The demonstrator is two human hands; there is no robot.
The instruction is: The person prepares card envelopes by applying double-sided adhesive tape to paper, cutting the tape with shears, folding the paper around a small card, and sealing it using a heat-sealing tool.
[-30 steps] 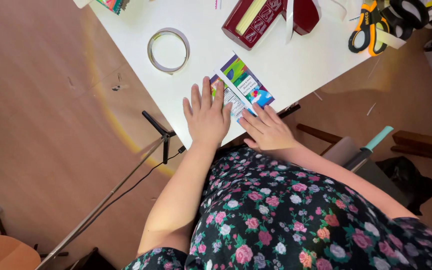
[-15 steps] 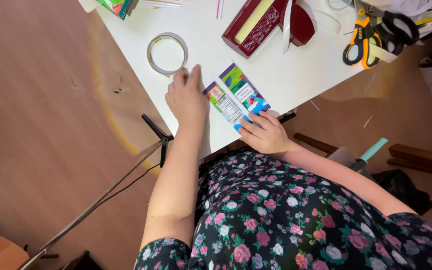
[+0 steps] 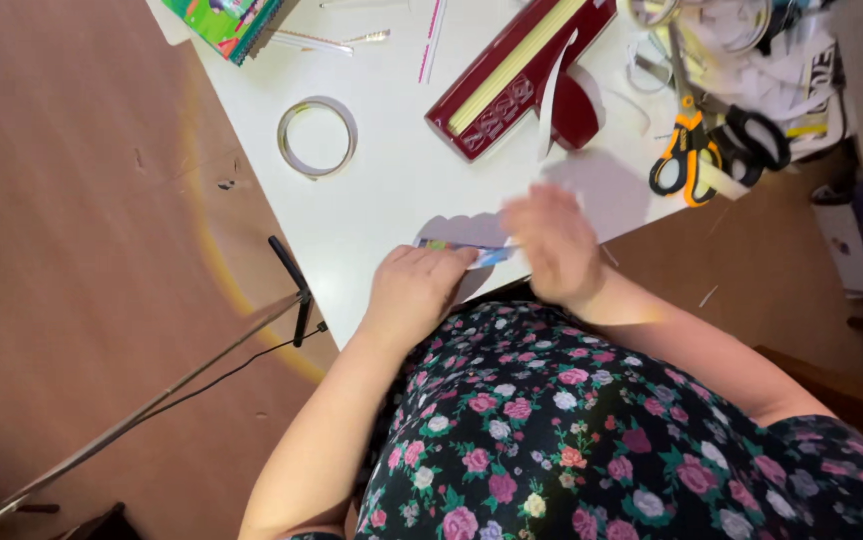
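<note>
White tabletop [image 3: 402, 190] over brown floor, corner toward me. Left to right: tape ring [image 3: 318, 136] lying flat, well clear of the work. My left hand [image 3: 414, 290] is curled down on the small colourful printed card [image 3: 462, 250] near the table edge, fingers bent and pinning its near side; only a strip of card shows. My right hand [image 3: 550, 242] hovers just beside it, motion-blurred, fingers look loosely spread and empty — can't tell for sure. Dark red tape dispenser [image 3: 512, 75] and orange-handled scissors [image 3: 687, 150] sit further back. Step, I'd judge: holding the card steady. Next move needs right-hand contact on the free end without shifting the card.
</note>
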